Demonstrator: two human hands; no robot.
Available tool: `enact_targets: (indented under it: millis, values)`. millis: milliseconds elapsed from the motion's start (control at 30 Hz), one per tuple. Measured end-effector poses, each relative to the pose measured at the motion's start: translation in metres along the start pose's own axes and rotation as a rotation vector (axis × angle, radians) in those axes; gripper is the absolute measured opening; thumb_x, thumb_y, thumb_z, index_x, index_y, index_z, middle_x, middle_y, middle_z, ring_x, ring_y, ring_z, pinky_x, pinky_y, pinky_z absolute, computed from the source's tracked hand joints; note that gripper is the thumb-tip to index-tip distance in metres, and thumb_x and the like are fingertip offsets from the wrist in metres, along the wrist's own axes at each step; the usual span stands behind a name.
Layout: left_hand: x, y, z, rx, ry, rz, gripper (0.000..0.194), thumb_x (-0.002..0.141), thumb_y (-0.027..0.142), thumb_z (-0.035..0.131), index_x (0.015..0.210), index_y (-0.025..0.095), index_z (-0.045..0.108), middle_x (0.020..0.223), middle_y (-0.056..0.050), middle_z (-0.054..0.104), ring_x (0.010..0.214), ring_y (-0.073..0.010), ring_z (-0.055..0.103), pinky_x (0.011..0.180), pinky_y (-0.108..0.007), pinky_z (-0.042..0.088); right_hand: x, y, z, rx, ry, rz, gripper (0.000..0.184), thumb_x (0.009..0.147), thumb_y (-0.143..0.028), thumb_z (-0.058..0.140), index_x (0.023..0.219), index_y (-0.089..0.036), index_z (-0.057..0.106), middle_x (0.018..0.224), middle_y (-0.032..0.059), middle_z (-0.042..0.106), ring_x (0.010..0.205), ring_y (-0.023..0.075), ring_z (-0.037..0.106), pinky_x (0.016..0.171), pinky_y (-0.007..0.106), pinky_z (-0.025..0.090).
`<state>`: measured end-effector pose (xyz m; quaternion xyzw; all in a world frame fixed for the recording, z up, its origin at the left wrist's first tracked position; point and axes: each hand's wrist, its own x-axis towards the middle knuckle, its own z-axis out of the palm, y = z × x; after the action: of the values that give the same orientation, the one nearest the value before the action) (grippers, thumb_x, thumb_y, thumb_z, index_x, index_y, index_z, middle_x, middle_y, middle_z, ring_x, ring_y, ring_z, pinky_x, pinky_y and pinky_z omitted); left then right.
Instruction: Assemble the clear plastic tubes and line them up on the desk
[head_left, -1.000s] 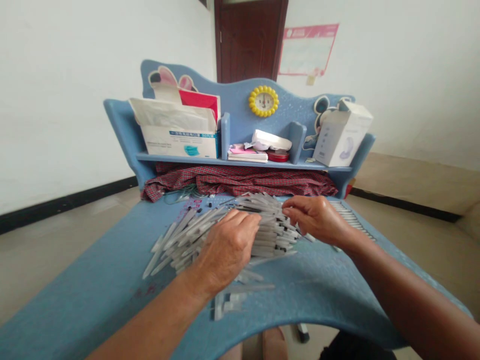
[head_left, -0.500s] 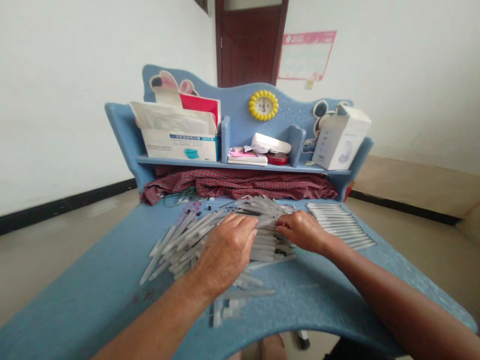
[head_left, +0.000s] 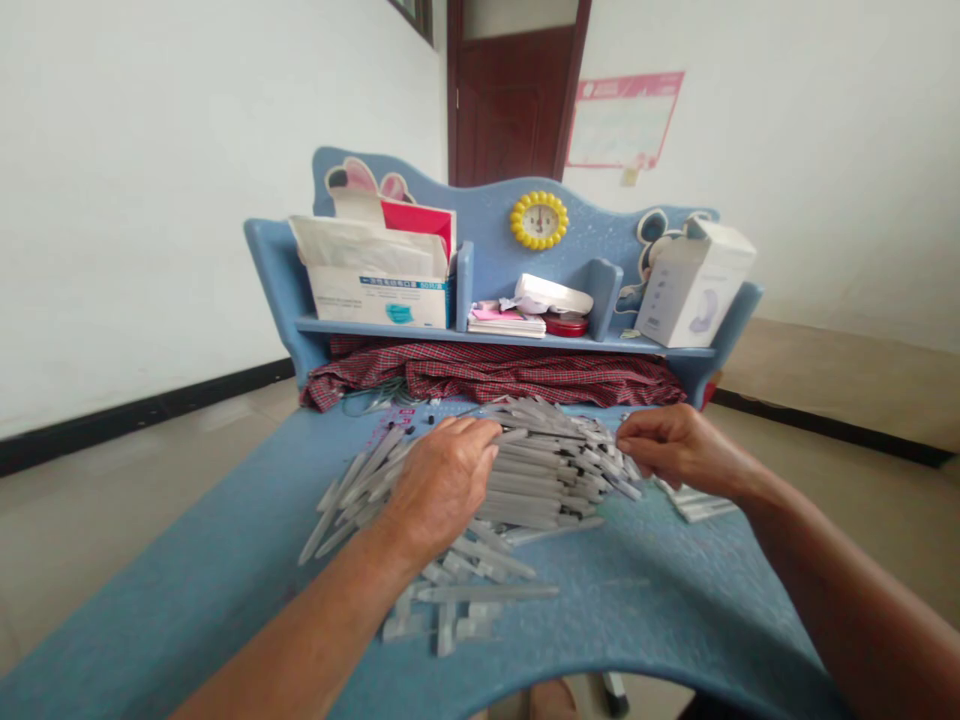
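Observation:
My left hand [head_left: 444,485] is closed, its thumb and fingers pinching a translucent pen barrel [head_left: 513,436] above the pile. A thin dark rod [head_left: 555,434] shows just right of that barrel; whether it lies on the pile or sticks out of the barrel I cannot tell. My right hand [head_left: 679,445] is pinched shut at the pile's right edge, and what its fingertips hold is hidden. Between the hands lie many frosted pen barrels [head_left: 525,482], several with dark ends. Clear pen caps [head_left: 446,628] are scattered near the table's front edge.
Behind the pile, a checked cloth [head_left: 510,372] fills the space under a blue shelf [head_left: 480,333]. A mask box [head_left: 379,300], a white carton [head_left: 697,285] and small notebooks [head_left: 506,322] stand on it. A row of white sticks [head_left: 697,503] lies partly behind my right hand.
My right hand has moved right, away from my left hand, and now covers much of the row of sticks. My left hand keeps its grip on the pen barrel. The view has shifted slightly.

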<state>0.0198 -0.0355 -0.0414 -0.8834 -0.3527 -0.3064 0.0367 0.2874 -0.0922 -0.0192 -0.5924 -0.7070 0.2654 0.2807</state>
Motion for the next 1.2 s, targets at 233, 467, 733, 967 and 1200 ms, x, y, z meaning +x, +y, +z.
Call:
enact_targets:
  millis: [233, 467, 733, 967, 1200]
  values:
    - [0.000, -0.003, 0.000, 0.008, 0.003, -0.015, 0.017, 0.083, 0.010, 0.052, 0.094, 0.013, 0.064, 0.091, -0.009, 0.069, 0.088, -0.0240, 0.063, 0.081, -0.036, 0.048, -0.017, -0.004, -0.010, -0.002, 0.021, -0.016, 0.026, 0.081, -0.036, 0.052, 0.072, -0.013, 0.060, 0.052, -0.0031, 0.050, 0.035, 0.0047, 0.038, 0.035, 0.017, 0.027]
    - [0.001, -0.003, 0.000, 0.015, 0.023, -0.023, 0.016, 0.083, 0.009, 0.051, 0.093, 0.013, 0.064, 0.090, -0.009, 0.069, 0.087, -0.0244, 0.063, 0.080, -0.036, 0.048, -0.021, -0.001, -0.014, -0.029, 0.031, -0.015, 0.028, 0.082, -0.038, 0.050, 0.070, -0.013, 0.058, 0.053, -0.0029, 0.050, 0.035, 0.0044, 0.039, 0.035, 0.017, 0.028]
    - [0.000, -0.003, 0.000, 0.005, 0.017, -0.020, 0.017, 0.084, 0.009, 0.050, 0.092, 0.013, 0.064, 0.090, -0.009, 0.069, 0.087, -0.0242, 0.064, 0.080, -0.036, 0.048, -0.021, 0.002, -0.015, -0.028, 0.046, -0.004, 0.027, 0.081, -0.036, 0.051, 0.070, -0.013, 0.058, 0.052, -0.0030, 0.050, 0.034, 0.0046, 0.040, 0.035, 0.017, 0.029]
    - [0.000, -0.003, 0.001, -0.008, -0.011, -0.010, 0.018, 0.084, 0.010, 0.050, 0.095, 0.013, 0.064, 0.092, -0.009, 0.069, 0.089, -0.0236, 0.063, 0.082, -0.035, 0.048, -0.021, 0.004, -0.015, -0.035, 0.018, -0.029, 0.026, 0.083, -0.034, 0.050, 0.069, -0.014, 0.058, 0.052, -0.0037, 0.049, 0.035, 0.0044, 0.040, 0.035, 0.017, 0.029]
    - [0.001, 0.000, -0.001, -0.092, -0.117, 0.048, 0.017, 0.083, 0.011, 0.052, 0.092, 0.015, 0.066, 0.093, -0.008, 0.070, 0.091, -0.0218, 0.063, 0.083, -0.032, 0.047, -0.020, 0.009, -0.016, -0.049, -0.005, -0.039, 0.022, 0.083, -0.031, 0.051, 0.072, -0.015, 0.060, 0.053, -0.0038, 0.050, 0.036, 0.0042, 0.042, 0.036, 0.016, 0.031]
